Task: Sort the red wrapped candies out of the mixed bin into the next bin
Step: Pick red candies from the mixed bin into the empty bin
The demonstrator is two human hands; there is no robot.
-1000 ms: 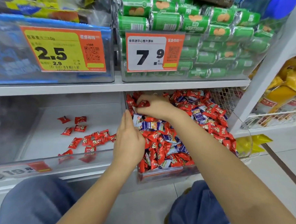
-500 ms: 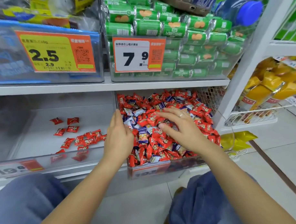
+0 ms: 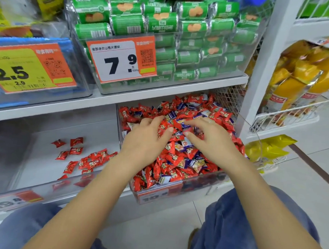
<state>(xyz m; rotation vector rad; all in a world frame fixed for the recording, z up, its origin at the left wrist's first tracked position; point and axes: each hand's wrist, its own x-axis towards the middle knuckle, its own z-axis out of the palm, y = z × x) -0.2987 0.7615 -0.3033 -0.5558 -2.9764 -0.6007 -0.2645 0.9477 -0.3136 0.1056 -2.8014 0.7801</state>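
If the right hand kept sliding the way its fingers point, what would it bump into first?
Probably the left hand: the right hand points leftward across the mixed bin's candy pile, fingertips nearly meeting. Depth is unclear.

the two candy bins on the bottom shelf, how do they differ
The right bin is heaped with red and blue candies; the left bin holds a thin scatter of red candies only. Both hands, left and right, are in the right bin, none in the left. Both are clear plastic.

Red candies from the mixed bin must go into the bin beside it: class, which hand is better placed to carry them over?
Probably the left hand: it lies nearer the next bin, while the right hand would have to cross it.
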